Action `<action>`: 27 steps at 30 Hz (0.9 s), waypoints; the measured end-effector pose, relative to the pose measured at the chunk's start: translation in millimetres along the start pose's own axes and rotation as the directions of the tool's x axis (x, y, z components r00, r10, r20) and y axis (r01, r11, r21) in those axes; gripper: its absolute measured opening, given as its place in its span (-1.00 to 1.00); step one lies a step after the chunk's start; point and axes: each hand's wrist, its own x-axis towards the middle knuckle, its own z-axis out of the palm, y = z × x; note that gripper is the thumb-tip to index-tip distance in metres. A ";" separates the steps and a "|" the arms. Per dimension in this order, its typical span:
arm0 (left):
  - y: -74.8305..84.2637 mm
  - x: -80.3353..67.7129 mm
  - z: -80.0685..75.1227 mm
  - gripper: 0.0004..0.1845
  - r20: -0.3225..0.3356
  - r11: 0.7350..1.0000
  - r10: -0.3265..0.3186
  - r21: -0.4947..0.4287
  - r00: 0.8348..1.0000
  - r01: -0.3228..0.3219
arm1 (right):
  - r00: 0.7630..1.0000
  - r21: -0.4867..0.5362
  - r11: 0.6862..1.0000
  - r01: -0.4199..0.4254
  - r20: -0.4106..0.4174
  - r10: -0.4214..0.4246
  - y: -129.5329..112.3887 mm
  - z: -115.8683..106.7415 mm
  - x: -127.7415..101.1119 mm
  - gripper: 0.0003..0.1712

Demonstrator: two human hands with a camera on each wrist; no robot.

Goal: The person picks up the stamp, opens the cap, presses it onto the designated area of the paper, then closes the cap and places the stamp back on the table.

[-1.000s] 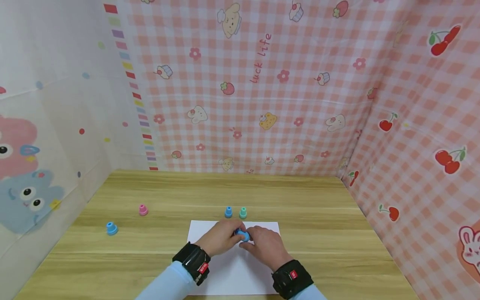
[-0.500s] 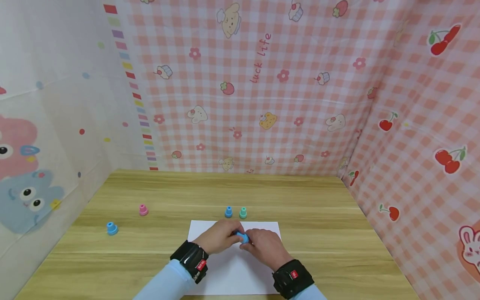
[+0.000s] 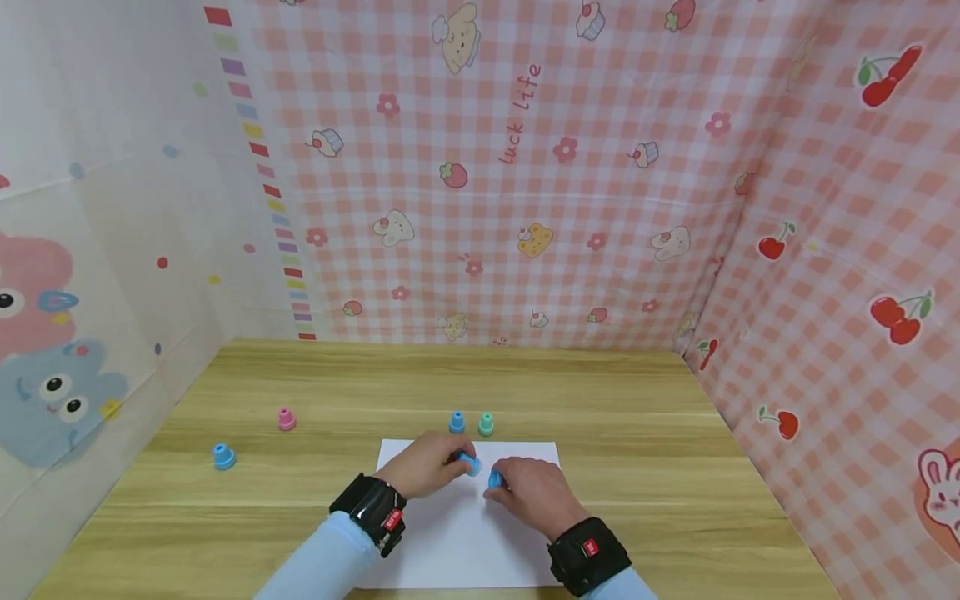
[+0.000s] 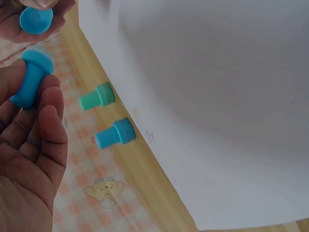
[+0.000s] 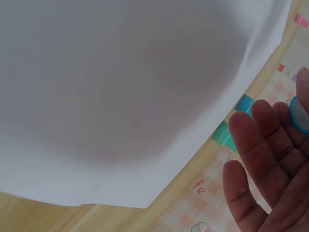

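My left hand holds a blue toy stamp by its waisted handle, between thumb and fingers. The stamp's whitish face is uncovered and points up toward the other hand in the left wrist view. My right hand pinches a round blue cap, its hollow side visible, a short gap away from the stamp. Both hands are over a white sheet of paper. Small faint marks show near one edge of the sheet. In the right wrist view, the pinched piece is partly cut off by the frame.
Beyond the paper's far edge stand another blue stamp and a green stamp, side by side. Farther left are a pink stamp and a blue stamp. Patterned cloth hangs around the wooden table.
The cap has come off the stamp. My left hand has drawn away to the left with the stamp, while my right hand, holding the cap, has barely moved.
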 end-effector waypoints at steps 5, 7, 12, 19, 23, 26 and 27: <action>-3.0 -2.5 -5.2 -0.91 -0.040 0.999 -0.040 0.018 0.998 0.041 | 0.998 -0.010 0.998 -0.056 0.009 0.056 -0.6 -0.1 -0.4 -0.73; -5.6 -3.0 -6.7 -0.91 -0.059 0.998 -0.051 0.033 0.997 0.053 | 0.997 -0.017 0.997 -0.071 0.010 0.072 -1.0 -0.9 -0.3 -0.72; -12.2 -4.2 -10.6 -0.89 -0.088 0.995 -0.071 0.068 0.994 0.077 | 0.996 -0.036 0.995 -0.093 0.010 0.093 -2.1 -1.6 -0.5 -0.69; -15.5 -3.1 -23.8 -0.89 -0.102 0.988 -0.125 0.080 0.987 0.133 | 0.995 -0.057 0.993 -0.100 0.002 0.100 -2.3 -1.7 -1.1 -0.69; -17.8 -1.8 -30.6 -0.91 -0.115 0.980 -0.139 0.129 0.984 0.154 | 0.994 -0.055 0.992 -0.110 -0.002 0.110 -2.5 -1.1 -1.8 -0.70; -20.4 -0.8 -33.8 -0.92 -0.121 0.970 -0.146 0.175 0.982 0.166 | 0.994 -0.054 0.992 -0.114 -0.003 0.114 -2.0 -0.5 -2.7 -0.70; -21.4 -0.4 -34.6 -0.92 -0.122 0.967 -0.149 0.189 0.981 0.170 | 0.993 -0.055 0.992 -0.115 -0.002 0.115 -1.8 -0.1 -3.0 -0.70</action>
